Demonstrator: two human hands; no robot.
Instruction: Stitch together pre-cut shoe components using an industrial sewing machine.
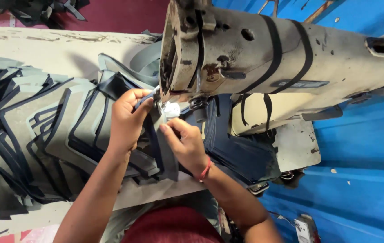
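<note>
Blue wall (363, 148) fills the right side, its lower part cut off by the frame. Worn beige table (57, 54) runs across the left, mostly buried under a fanned spread of grey panels (25, 130) edged in dark binding — the far ends run out of view at left. Sewing machine (273, 54), cream and chipped, spans the top right; its handwheel end is cut off at the edge, and the needle area is hidden behind its head and the fingers. Dark stack (241, 148) lies under the arm, detail hard to read.

Piece (160, 144) being worked — a grey panel with navy trim — sits at the machine's foot, hanging down between the two hands toward the table edge. Its upper end disappears under a shiny metal part (170, 109).

Left hand (127, 119) pinches the trim's top edge beside the foot, fingers closed on it. Right hand (186, 143), red band at the wrist, clamps thumb and fingers on the piece just below.
</note>
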